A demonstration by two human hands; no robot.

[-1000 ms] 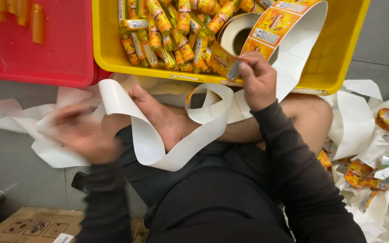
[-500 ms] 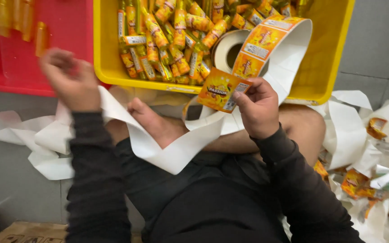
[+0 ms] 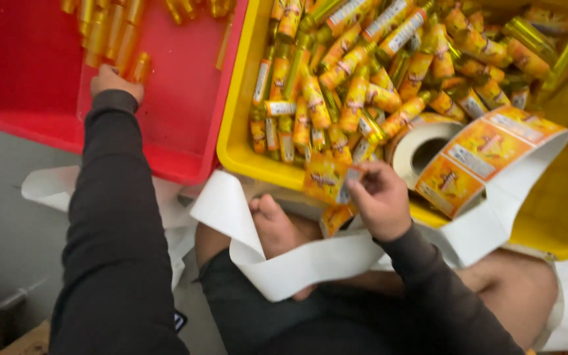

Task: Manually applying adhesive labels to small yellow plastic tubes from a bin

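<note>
The orange label (image 3: 327, 179) is pinched at its edge in my right hand (image 3: 381, 200), over the yellow bin's rim (image 3: 258, 164); thin, floppy and sticky, I judge, best held by the margin. My left hand (image 3: 114, 80) reaches among unlabelled bottles (image 3: 110, 43) in the red bin (image 3: 41, 85); its grip I cannot tell.

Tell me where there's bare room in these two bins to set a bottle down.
Red bin: bare floor between the left hand and its near wall. Yellow bin: a bare corner right of the label roll; elsewhere crowded with labelled bottles.
</note>
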